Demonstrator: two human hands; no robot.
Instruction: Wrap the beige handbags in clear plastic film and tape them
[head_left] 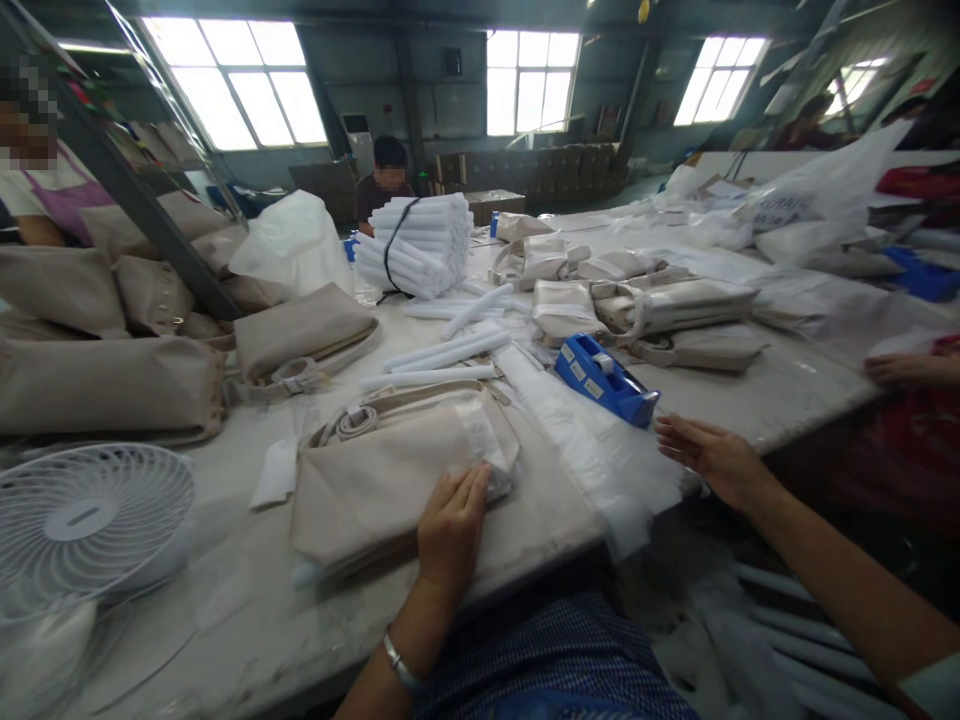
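Observation:
My left hand (pixel 452 525) lies flat, fingers together and stretched out, on a folded beige cloth bag (pixel 390 470) in front of me, pressing its near right edge where white stuffing paper shows. My right hand (pixel 709 455) hovers open over the table's edge, fingers pointing left toward a sheet of thin white plastic (pixel 592 450). It holds nothing. A blue tape dispenser (pixel 606 380) stands just beyond the right hand.
Loose white paper rolls (pixel 450 350) and a tied bundle of them (pixel 420 245) lie further back. Stacks of beige bags sit at left (pixel 112 385) and mid-right (pixel 675 310). A white fan (pixel 82 525) stands near left. Other people work at the far side and at the right edge.

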